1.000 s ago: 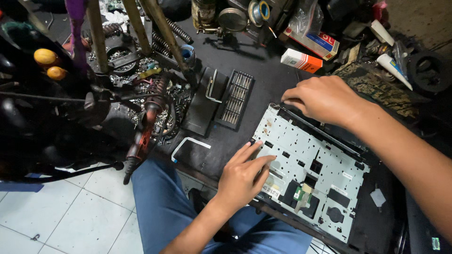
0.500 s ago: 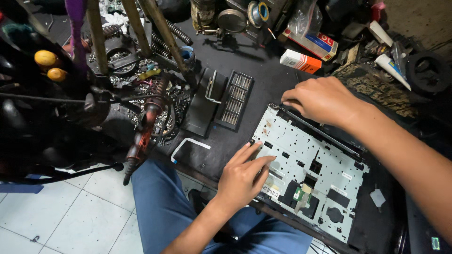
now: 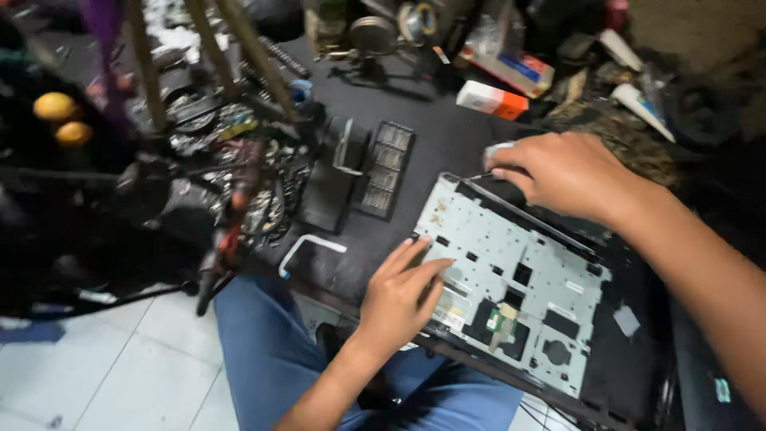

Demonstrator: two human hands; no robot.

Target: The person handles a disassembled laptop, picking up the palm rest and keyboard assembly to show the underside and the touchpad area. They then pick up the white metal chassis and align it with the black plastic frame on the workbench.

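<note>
Head view: we see a stripped laptop chassis [image 3: 519,279] lying flat on the dark bench [image 3: 435,132], w/ its near corner over the edge above our blue-jeaned lap. It's a pale grey stamped-metal plate, full of small rectangular cut-outs, set in a black plastic frame.

Our left hand [image 3: 403,295] lies open, fingers stretched flat on the plate's near-left corner, pressing on it and gripping nothing.

Our right hand [image 3: 562,172] is curled shut round a thin screwdriver [image 3: 487,172]; the metal tip touches the chassis's far-left corner, and the handle is mostly hidden in the fist.

Left of the chassis: a ribbed black grille [image 3: 387,169], a flat black slab just beside it, and a bent white bracket [image 3: 307,247] near the bench edge.

Farther back: a white-and-orange box [image 3: 492,100] amid blurred clutter. Floor is pale glossy tile.
</note>
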